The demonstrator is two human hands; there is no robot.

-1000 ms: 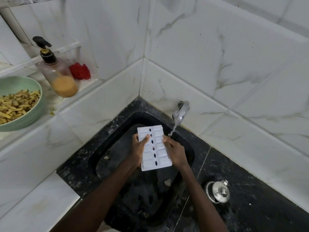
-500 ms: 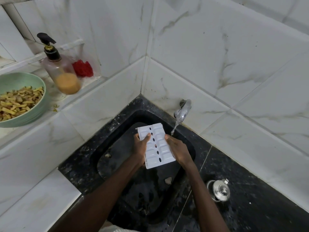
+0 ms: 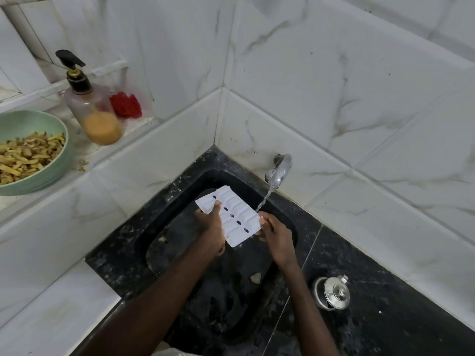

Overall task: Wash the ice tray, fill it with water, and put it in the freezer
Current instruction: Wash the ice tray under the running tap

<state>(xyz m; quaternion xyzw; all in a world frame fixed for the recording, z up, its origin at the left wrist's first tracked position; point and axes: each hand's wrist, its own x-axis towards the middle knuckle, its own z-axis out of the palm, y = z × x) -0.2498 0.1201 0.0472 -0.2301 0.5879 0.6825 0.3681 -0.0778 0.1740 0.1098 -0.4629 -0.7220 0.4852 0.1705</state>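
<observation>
Got the white ice tray point(image 3: 237, 214) held up over the black sink point(image 3: 180, 227), roughly above its middle, tilted, far corner aimed at the sink's back-left side. Looking at the tray's bumpy face turned up, with a row of dark oval holes down its middle. Gripping one long edge with the left hand point(image 3: 212, 227), thumb laid on top, fingers tucked underneath out of sight. Pinching the opposite edge with the right hand point(image 3: 276, 233), fingers curled round it near the tray's closer corner. So both hands closed on the tray, neither one spread flat. Above the sink's back-right rim, poking out of the wall: a chrome tap point(image 3: 279, 170), running a thin stream of water point(image 3: 263, 201) down to the tray's edge just by the right fingertips. Down inside the sink: a couple of pale scraps, one point(image 3: 255, 278) toward the near side and one point(image 3: 162, 239) toward the left wall. Right of the sink, on the black speckled tabletop point(image 3: 385, 317): a small steel pot with a knobbed lid point(image 3: 332, 292), well apart from the tray. Left of the sink and higher, on the white marble ledge point(image 3: 133, 129): a clear pump bottle point(image 3: 95, 111) with a black head, about a third full of orange liquid, plus something red and crumpled point(image 3: 126, 105) just behind it. Further left of the sink on that same ledge: a pale green bowl point(image 3: 38, 181) loaded with yellowish cut strips point(image 3: 28, 155). Can't read any brand or lettering from this angle, too small and blurry.
</observation>
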